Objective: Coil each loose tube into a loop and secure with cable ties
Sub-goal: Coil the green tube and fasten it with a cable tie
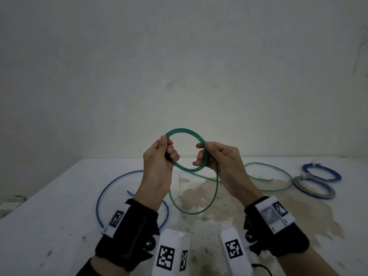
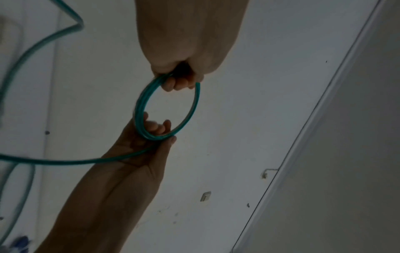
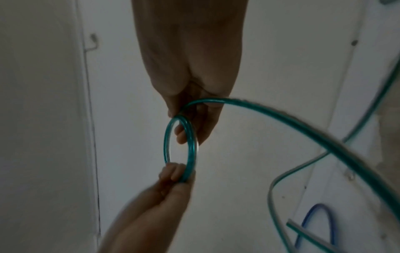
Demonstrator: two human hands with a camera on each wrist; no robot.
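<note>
I hold a green tube, wound into a small coil of several turns, upright above the table. My left hand grips the coil's left side in a fist. My right hand pinches the right side between thumb and curled fingers. The left wrist view has the left hand at the coil's top and the right hand at its bottom. In the right wrist view, the right hand and the left hand sit at opposite ends of the coil. The uncoiled green tail droops from my right hand to the table.
A loose blue tube curves over the white table at the left. At the far right lie a tied blue coil and a tied grey coil. The green tail runs rightward toward them. A brown stain marks the table's middle.
</note>
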